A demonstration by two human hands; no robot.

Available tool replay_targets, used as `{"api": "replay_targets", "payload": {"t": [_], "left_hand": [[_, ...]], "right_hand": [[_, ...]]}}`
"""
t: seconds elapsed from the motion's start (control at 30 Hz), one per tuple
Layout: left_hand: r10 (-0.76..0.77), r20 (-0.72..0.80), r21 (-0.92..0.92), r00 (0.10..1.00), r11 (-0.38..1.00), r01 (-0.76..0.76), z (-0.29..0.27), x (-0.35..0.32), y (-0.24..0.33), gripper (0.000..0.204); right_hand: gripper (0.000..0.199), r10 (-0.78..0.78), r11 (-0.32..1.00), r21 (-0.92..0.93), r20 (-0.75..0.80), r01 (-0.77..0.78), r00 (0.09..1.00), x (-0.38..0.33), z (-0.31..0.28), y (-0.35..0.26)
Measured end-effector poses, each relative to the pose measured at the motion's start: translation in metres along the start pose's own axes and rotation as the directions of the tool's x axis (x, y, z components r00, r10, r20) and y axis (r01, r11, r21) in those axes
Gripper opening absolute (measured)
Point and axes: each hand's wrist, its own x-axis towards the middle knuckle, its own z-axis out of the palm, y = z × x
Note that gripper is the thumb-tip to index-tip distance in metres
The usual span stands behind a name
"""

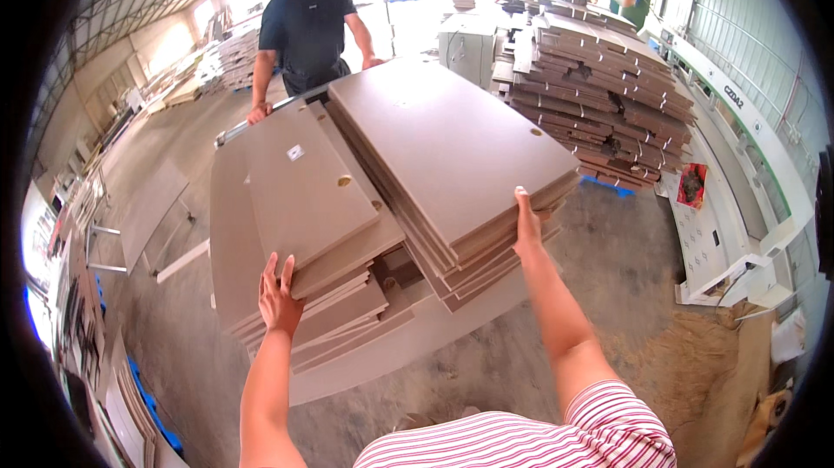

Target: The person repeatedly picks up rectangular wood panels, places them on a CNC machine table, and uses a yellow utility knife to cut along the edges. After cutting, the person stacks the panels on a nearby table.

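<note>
Two stacks of brown-grey flat panels lie side by side on a cart before me. My left hand (280, 298) has its fingers stretched apart against the near edge of the left panel stack (304, 177), which has a small white label and round holes. Seen nearly edge-on, my right hand (526, 223) lies with straight fingers against the near right edge of the taller right panel stack (443, 142). Its palm side is hidden. Across the cart, a person in a dark shirt (308, 33) has one hand on the cart's metal rail (232, 132) and the other by the far panel edge.
Behind on the right rises a tall pile of strapped panels (599, 103) on a blue pallet (608, 185). A long white machine (738, 120) runs along the right wall. At left, a panel (152, 212) leans by a metal frame. More boards (130, 407) stand at lower left.
</note>
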Motion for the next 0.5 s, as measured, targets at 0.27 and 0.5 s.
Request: {"api": "replay_targets", "payload": {"t": [0.27,0.5], "left_hand": [[0.008,-0.068,0.090,0.998,0.996,-0.002,0.081,0.146,-0.069,0.107],[-0.037,-0.038,0.079,0.999,0.996,0.040,0.142,0.246,-0.129,0.100]], "right_hand": [[0.107,-0.002,1.000,-0.012,0.181,0.005,0.983,0.103,0.175,-0.048],[0.112,-0.075,0.997,0.032,0.028,0.074,0.997,0.246,0.295,-0.025]]}}
